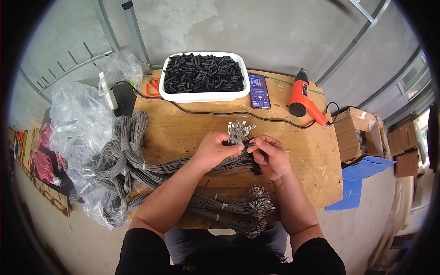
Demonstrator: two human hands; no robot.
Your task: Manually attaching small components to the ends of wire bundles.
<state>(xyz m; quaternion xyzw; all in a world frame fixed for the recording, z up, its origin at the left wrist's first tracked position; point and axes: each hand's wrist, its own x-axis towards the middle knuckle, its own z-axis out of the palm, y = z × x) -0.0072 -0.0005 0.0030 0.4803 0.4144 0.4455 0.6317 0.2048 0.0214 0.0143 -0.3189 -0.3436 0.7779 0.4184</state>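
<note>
1. While the left hand [211,151] is closed around a bundle of thin grey wires tipped with small metal terminals [238,133] — the terminals fanning up just above its fingers — the right hand [270,156] pinches what looks like a short black sleeve at one wire of the bundle, thumb and forefinger closed on it. The piece itself is too small to make out clearly.
2. Judging by this, the step in hand is slipping a sleeve onto a single wire end; the next move seems to call for holding that one wire apart from its neighbours and keeping the bundle steady at mid-table.
3. Near the table's front edge, below the forearms, lie tied bunches of grey wires with terminals [238,206] — apart from the hands.
4. To the left, loose coils of grey wire [123,151] spill off the worn wooden table [183,128] beside crumpled clear plastic bags [78,123].
5. At the far edge stands a white rectangular plastic tub of short black tube pieces [204,75], with orange-handled scissors [152,87] left of it, a dark smartphone with a lit screen [259,90] right of it, then an orange heat gun [303,98].
6. A black cable [215,113] crosses between tub and hands, so a reach to the tub passes over it.
</note>
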